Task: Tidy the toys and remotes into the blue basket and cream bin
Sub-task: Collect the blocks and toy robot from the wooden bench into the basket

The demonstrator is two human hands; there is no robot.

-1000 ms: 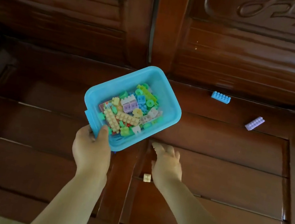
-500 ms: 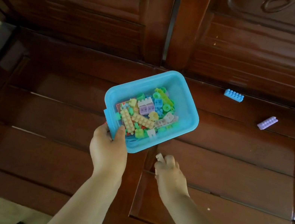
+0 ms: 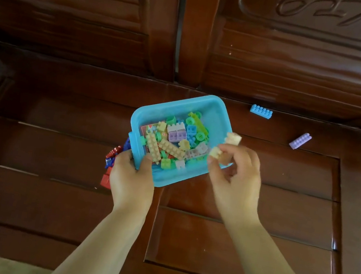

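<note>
The bench seat (image 3: 51, 152) is dark red-brown wood, polished and glossy, with carved panels behind; the blue basket (image 3: 213, 111) is smooth, slightly shiny plastic; the studded bricks (image 3: 175, 136) inside look like matt pastel plastic.

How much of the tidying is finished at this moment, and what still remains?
Done: many bricks already lie in the blue basket, which the left hand holds. In hand: the right hand pinches cream bricks at the rim. Left: a blue brick and a purple brick on the wood.
</note>
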